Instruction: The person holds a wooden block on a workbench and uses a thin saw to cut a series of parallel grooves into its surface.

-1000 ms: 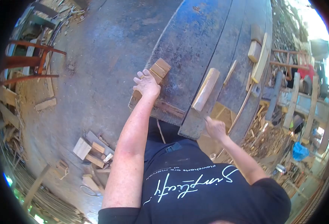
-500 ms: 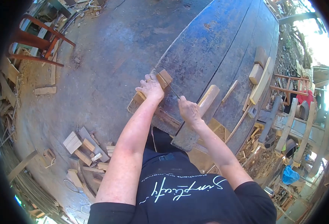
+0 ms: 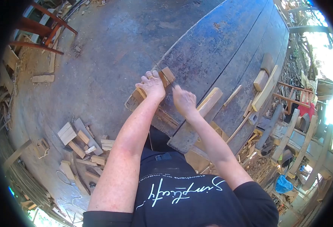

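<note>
My left hand (image 3: 151, 86) is closed over a small brown wood block (image 3: 168, 74) at the near left edge of the workbench (image 3: 208, 49), pressing it down. One end of the block sticks out to the right of my fingers. In my closed right hand (image 3: 184, 100), blurred by motion, is the end of a long thin metal tool (image 3: 158, 67), perhaps a file or a narrow saw. The tool lies across the block and its far tip reaches beyond it; my fist hides the handle. Just right of my right hand lies a thick squared piece of wood (image 3: 210, 99).
More wood blocks (image 3: 260, 80) and a long strip (image 3: 265, 87) lie on the bench's right side. Offcuts (image 3: 79, 140) are scattered on the floor at left, and a wooden chair (image 3: 34, 26) stands at upper left. Curved wooden parts (image 3: 285, 134) and a blue bag (image 3: 283, 184) are at right.
My right hand has moved up and left toward the block, sliding the thin tool forward so that its tip shows past the block. My left hand stays on the block.
</note>
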Action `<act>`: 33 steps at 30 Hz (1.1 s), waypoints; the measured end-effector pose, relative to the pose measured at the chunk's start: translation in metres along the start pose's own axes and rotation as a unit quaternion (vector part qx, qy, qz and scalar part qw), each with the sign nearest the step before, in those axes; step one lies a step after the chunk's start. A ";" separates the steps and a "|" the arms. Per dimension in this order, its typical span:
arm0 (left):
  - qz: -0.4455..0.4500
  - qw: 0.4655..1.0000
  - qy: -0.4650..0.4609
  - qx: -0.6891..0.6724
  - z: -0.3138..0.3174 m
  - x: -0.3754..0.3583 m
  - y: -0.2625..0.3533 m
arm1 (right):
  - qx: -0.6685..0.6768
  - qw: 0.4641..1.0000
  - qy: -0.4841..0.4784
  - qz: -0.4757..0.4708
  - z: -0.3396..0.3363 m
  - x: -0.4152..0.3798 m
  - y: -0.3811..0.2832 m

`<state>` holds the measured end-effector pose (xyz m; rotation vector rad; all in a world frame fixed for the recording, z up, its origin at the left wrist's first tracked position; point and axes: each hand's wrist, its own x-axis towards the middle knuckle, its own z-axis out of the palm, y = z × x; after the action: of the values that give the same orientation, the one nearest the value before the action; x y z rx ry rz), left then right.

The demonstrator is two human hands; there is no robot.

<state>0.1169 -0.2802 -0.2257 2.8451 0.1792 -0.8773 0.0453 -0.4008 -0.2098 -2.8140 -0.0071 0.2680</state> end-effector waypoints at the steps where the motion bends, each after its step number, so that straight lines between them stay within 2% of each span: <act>1: -0.001 1.000 -0.002 -0.005 0.000 0.001 0.001 | -0.005 1.000 -0.003 -0.002 -0.006 -0.019 0.008; 4: -0.002 1.000 0.007 0.003 0.003 0.002 -0.001 | -0.010 0.997 -0.072 0.030 -0.017 -0.050 0.021; 6: 0.000 1.000 0.026 0.015 0.007 0.002 0.000 | 0.003 0.999 -0.037 0.037 -0.011 -0.044 0.017; 9: 0.003 1.000 0.027 -0.009 0.003 0.002 0.000 | 0.008 1.000 0.012 0.012 0.013 0.019 -0.007; 12: 0.001 1.000 0.019 0.000 0.001 0.000 0.001 | 0.009 1.000 0.024 -0.002 0.012 0.020 -0.006; 15: -0.010 1.000 0.013 0.008 -0.001 -0.001 0.003 | -0.011 0.999 -0.033 0.027 -0.010 -0.042 0.017; 18: -0.015 0.999 0.024 0.024 0.003 0.000 0.003 | -0.029 0.996 -0.067 0.056 -0.011 -0.071 0.025; 19: -0.012 0.999 0.024 0.030 0.002 -0.002 0.003 | -0.024 0.996 -0.065 0.060 -0.007 -0.063 0.019; 21: -0.005 1.000 0.006 0.010 -0.004 -0.003 0.003 | 0.006 1.000 0.015 0.016 0.009 -0.018 0.004; 23: -0.007 1.000 0.011 0.019 -0.003 -0.002 0.003 | 0.018 0.999 0.026 0.018 0.017 0.012 -0.003; 25: -0.006 1.000 0.011 0.016 0.000 -0.002 0.003 | 0.018 0.999 0.034 0.020 0.015 0.007 -0.001; 29: -0.008 1.000 0.020 0.017 0.003 0.002 0.004 | -0.010 0.997 -0.052 0.059 -0.009 -0.074 0.030; 31: -0.007 0.999 0.012 0.032 0.007 -0.002 0.001 | -0.022 0.992 -0.087 0.088 -0.012 -0.083 0.026; 33: -0.001 1.000 0.011 0.024 0.001 -0.001 0.001 | 0.015 0.999 -0.009 0.039 -0.003 -0.043 0.016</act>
<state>0.1162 -0.2817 -0.2257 2.9004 0.1642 -0.8637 0.0033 -0.4187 -0.2044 -2.7863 0.1025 0.3078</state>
